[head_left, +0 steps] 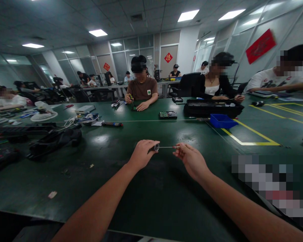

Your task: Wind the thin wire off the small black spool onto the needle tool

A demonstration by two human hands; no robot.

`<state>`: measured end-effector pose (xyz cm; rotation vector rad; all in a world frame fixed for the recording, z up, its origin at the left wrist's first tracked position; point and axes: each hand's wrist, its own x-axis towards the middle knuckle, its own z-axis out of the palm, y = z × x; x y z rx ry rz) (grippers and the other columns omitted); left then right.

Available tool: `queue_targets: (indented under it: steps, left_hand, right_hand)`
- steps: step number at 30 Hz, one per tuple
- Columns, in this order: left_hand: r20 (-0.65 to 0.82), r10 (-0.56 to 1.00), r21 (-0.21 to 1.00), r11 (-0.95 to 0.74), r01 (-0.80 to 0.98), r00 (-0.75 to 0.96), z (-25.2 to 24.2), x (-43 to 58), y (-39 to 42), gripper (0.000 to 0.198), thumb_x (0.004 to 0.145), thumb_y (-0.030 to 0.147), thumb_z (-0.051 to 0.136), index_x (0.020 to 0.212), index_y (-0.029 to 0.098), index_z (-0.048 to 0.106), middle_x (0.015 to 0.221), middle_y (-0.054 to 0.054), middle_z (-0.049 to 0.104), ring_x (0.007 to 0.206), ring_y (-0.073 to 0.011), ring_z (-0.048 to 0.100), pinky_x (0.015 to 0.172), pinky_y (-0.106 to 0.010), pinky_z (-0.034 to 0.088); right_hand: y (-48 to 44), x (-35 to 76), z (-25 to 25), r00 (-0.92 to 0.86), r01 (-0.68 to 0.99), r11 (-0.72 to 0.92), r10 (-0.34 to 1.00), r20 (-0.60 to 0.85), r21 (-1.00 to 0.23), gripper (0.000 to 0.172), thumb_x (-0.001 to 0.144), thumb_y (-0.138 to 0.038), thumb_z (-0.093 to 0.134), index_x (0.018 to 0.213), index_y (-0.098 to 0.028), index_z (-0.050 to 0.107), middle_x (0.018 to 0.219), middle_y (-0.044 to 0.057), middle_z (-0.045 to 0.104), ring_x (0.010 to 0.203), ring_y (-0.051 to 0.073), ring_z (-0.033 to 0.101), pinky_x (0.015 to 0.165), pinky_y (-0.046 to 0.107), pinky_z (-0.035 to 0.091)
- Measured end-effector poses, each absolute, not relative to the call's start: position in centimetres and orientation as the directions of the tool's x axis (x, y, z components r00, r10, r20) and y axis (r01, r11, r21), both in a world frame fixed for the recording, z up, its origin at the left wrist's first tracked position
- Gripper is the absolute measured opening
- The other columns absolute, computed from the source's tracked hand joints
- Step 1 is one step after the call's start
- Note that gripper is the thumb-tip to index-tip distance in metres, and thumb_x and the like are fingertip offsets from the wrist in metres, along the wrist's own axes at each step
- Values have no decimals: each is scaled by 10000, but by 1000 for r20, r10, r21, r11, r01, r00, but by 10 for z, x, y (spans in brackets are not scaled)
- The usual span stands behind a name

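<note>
Over the middle of the green table (151, 201), my left hand (142, 153) grips a small round part (156, 147) with a pale ring-shaped rim, its fingers and thumb closed about it. What kind of part it is I cannot make out. A screwdriver (166, 147) is pinched in the fingers of my right hand (192, 159). Its thin metal shaft lies level and points left, the tip meeting or very near the ring. Most of the handle is hidden by my fingers; a bit of red shows at its front end.
Ahead lie a circuit-board device (168, 115), a blue bin (223, 121) and a long black tray (213, 108). A dark pen-like tool (112, 124), cables (75, 121) and a black bag (55, 143) lie left. A person (142, 87) works opposite; others sit right.
</note>
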<state>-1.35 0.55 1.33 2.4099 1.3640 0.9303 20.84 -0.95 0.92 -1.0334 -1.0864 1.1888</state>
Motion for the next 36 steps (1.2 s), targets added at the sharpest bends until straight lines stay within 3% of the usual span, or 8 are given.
queue_targets:
  steps: [3,10,28,33,36]
  left_hand:
    - [392,848,494,-521,696,357,12,-15,7,385,878,227,660,1259,272,621,1218,-49,672,1142,-243,572,1023,-464,402]
    - [367,847,521,-529,670,384,3,-14,8,401,870,255,680,1265,258,615,1155,-47,684,1073,-232,587,984,-430,421]
    - [352,853,543,-522,658,386,5,-11,6,417,863,307,692,1270,259,616,1115,-43,699,1024,-231,601,981,-421,409]
    - [336,858,535,-514,670,390,4,-12,6,398,869,303,682,1261,257,623,1113,-53,700,1029,-240,601,976,-438,414]
    - [345,851,536,-525,661,396,4,-12,6,397,864,292,688,1255,256,628,1113,-54,699,1030,-238,602,978,-435,416]
  right_hand:
    - [-5,212,7,125,-150,117,987,98,-982,338,785,-533,671,788,-197,638,716,36,629,647,185,585,692,377,520]
    - [-16,211,15,108,229,256,952,286,-939,341,894,-516,539,892,-193,647,774,54,670,708,195,601,705,352,480]
    - [-21,210,22,83,359,281,940,331,-890,361,901,-519,509,906,-189,655,761,54,687,702,203,633,672,334,480]
    - [-24,212,27,74,463,204,961,267,-862,421,850,-597,572,748,-200,668,583,11,616,537,167,559,537,298,403]
    - [-24,212,26,74,497,209,957,282,-842,423,827,-602,603,686,-206,644,546,2,597,503,161,540,529,301,395]
